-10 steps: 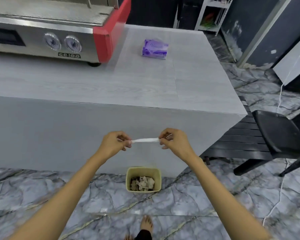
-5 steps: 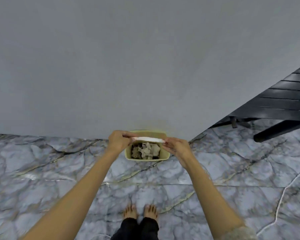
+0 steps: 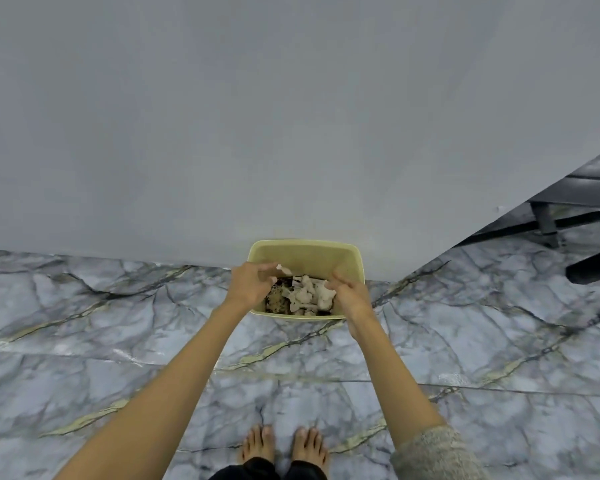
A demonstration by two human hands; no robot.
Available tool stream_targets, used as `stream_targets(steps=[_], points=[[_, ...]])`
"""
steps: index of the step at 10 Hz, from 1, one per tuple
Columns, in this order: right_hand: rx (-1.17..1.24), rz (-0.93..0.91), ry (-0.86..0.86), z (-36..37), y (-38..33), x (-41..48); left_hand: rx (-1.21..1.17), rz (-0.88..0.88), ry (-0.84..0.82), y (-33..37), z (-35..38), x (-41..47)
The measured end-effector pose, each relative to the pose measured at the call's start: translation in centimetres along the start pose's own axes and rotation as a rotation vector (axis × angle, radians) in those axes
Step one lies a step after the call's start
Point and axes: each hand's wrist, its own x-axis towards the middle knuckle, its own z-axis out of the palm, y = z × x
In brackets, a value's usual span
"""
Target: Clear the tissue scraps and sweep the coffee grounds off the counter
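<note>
Over the yellow bin (image 3: 355, 263), the stretched tissue is gone; left hand (image 3: 252, 284) pinches a tissue scrap (image 3: 284, 270), right hand (image 3: 349, 296) has released, so dumping is nearly finished.

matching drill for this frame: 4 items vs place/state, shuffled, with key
Items:
1. left hand
2. right hand
3. bin
4. bare feet

Places/states:
A. on the marble floor against the grey counter front, tissue scraps inside
B. over the bin's right edge
C. bottom of the view, on the floor
D. over the bin's left edge, white scrap at the fingertips

Pairs: 1-D, 2-B, 3-A, 4-C
</note>
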Motion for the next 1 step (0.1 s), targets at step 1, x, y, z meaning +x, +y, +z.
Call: stream_targets(steps=[1], points=[[-0.029,-0.035,-0.005,-0.52,-1.48,-1.29,0.056,0.012,-0.004,1.40,-1.22,-0.85]])
